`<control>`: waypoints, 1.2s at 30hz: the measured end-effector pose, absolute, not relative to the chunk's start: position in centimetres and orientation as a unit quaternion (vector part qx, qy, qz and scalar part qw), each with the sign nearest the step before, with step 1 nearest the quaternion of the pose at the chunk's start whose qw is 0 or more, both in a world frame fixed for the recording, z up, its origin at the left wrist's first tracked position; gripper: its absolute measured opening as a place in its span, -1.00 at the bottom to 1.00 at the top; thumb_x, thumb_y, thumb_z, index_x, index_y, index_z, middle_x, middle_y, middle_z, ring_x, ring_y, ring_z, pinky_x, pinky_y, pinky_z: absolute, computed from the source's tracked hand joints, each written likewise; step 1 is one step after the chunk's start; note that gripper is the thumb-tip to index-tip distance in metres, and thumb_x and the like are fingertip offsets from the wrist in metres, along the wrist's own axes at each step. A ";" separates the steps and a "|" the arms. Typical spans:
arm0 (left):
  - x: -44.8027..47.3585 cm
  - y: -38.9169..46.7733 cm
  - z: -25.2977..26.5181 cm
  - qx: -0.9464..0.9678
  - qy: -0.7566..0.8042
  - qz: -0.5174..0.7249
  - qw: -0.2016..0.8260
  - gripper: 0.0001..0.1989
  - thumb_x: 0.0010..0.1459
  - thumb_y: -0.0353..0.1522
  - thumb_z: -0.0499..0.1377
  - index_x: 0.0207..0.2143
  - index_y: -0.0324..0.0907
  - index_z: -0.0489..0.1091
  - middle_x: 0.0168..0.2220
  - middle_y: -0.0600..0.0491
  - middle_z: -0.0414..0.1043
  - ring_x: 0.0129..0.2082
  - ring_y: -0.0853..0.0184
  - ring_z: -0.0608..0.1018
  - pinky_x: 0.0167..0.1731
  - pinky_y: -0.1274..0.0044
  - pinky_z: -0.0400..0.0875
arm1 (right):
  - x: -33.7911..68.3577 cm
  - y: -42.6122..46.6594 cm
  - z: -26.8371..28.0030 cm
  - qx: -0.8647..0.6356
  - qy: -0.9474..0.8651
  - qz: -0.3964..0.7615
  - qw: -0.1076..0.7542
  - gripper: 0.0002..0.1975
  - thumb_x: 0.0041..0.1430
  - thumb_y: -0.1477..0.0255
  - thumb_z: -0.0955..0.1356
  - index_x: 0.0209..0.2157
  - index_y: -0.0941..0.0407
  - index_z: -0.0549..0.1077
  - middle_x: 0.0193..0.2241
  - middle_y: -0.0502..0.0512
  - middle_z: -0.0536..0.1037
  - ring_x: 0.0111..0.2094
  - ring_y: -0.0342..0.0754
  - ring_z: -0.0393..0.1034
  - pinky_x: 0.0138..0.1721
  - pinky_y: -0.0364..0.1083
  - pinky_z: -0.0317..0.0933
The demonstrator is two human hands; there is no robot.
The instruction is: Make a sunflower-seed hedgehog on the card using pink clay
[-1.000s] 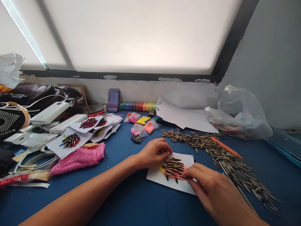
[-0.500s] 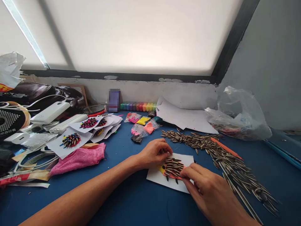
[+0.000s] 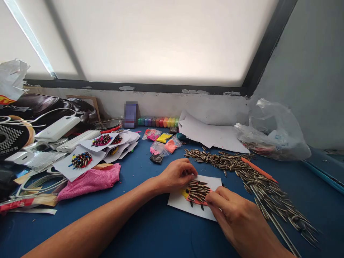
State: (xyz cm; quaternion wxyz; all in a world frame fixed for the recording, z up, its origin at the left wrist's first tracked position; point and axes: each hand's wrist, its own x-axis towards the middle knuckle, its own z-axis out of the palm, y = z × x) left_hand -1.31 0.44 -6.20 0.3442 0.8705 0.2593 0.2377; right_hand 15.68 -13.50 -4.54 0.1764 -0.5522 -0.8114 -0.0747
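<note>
A small sheet of white paper (image 3: 178,205) lies on the blue table, bearing a clay hedgehog with a yellow face (image 3: 184,194), an orange-pink body and rows of striped sunflower seeds (image 3: 199,191). Two dark seeds form legs under it. My left hand (image 3: 178,173) rests at the paper's upper left edge, fingers curled and thumb close to the index finger; anything between them is hidden. At the hedgehog's right end, the thumb and index finger of my right hand (image 3: 233,211) are pinched against the body. What they hold is too covered to make out.
Loose sunflower seeds (image 3: 228,161) spread along the right with an orange stick (image 3: 259,170) and a metal rod (image 3: 282,229). Behind are clay packets (image 3: 163,138), white sheets (image 3: 212,134) and a plastic bag (image 3: 279,143). Finished seed pictures (image 3: 80,161) and a pink cloth (image 3: 91,182) lie left.
My right hand has shifted very slightly at the hedgehog's right end, its fingers still pinched. My left hand and the paper stay in place.
</note>
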 end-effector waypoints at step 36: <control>-1.3 0.2 -5.7 0.864 0.281 0.219 0.357 -0.85 0.12 -0.54 0.19 -0.29 -0.26 0.55 -0.33 0.06 0.34 -0.41 0.48 0.36 -0.35 0.62 0.30 | 20.2 -12.0 -2.3 -0.653 -0.722 -0.148 0.176 -0.73 0.27 0.30 0.21 -0.43 0.01 0.46 -0.49 -0.03 0.55 -0.56 -0.09 0.45 -0.62 -0.14 0.15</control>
